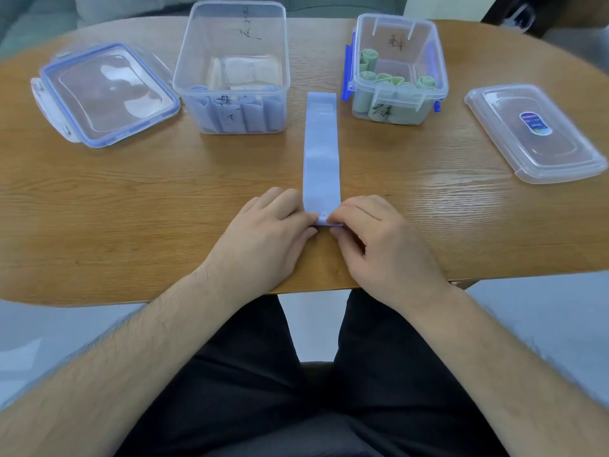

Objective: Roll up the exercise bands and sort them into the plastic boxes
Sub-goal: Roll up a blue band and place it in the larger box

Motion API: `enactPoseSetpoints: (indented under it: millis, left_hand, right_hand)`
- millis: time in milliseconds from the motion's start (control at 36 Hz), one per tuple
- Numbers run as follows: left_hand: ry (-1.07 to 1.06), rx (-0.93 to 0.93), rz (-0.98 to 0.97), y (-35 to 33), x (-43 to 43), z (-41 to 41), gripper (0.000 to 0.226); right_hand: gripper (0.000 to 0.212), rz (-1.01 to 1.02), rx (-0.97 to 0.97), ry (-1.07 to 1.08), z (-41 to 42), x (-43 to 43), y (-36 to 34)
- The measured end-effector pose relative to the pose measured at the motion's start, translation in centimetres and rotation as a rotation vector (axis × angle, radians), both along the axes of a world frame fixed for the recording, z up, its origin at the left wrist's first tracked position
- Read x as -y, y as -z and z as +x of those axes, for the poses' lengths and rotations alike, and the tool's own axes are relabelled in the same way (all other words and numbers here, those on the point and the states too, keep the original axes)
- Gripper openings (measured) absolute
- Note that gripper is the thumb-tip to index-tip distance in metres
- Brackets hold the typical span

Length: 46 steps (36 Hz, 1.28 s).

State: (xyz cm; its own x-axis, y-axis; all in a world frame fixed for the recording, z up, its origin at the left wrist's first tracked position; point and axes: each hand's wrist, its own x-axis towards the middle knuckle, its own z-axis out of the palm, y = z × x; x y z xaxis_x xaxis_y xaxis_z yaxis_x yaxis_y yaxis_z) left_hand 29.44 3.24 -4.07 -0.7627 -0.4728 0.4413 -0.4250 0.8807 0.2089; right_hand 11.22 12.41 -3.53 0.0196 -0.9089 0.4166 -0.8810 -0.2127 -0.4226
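Observation:
A light blue exercise band (321, 150) lies flat on the wooden table (148, 206), stretching straight away from me. Its near end is curled into a small roll. My left hand (267, 232) and my right hand (372, 239) pinch that rolled end from either side with their fingertips. Behind on the left stands a large clear plastic box (232, 69) holding several rolled blue bands. On the right, a smaller clear box (397, 69) with blue clips holds several rolled green bands.
A clear lid with a blue seal (105, 94) lies at the far left. Another clear lid with a blue sticker (534, 133) lies at the far right. The table's near edge runs just under my wrists; my dark trousers show below.

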Motion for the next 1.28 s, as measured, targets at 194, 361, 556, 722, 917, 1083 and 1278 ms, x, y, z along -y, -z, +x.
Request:
enactPoseSetpoints:
  millis: [194, 361, 556, 722, 917, 1083, 1278]
  left_hand:
    - [-0.009, 0.001, 0.039, -0.1, 0.5, -0.7, 0.019]
    - [-0.002, -0.011, -0.001, -0.3, 0.9, -0.8, 0.011]
    - [0.007, 0.041, 0.032, -0.5, 1.2, -0.7, 0.024]
    - [0.002, 0.009, 0.040, -0.2, 1.4, -0.8, 0.024]
    - [-0.074, -0.030, 0.031, 0.5, 1.6, -1.1, 0.024]
    - [-0.115, -0.010, 0.007, 0.4, 2.0, -1.4, 0.028]
    - [-0.107, 0.025, -0.012, -0.2, 2.2, -1.9, 0.030]
  right_hand:
    - [0.014, 0.028, 0.059, 0.028, -0.6, 0.6, 0.0]
    - [0.014, 0.017, 0.036, 0.077, -0.6, 1.4, 0.1]
    - [0.016, 0.016, -0.001, 0.075, -0.4, 1.3, -0.1]
    - [0.009, 0.001, 0.042, 0.078, -0.7, 1.7, 0.3]
    - [0.014, 0.008, 0.064, 0.101, -1.2, 2.9, 0.3]
    - [0.012, 0.017, 0.082, 0.065, -1.3, 2.7, 0.1]
    - [0.009, 0.032, 0.103, 0.081, -1.5, 3.4, 0.1]
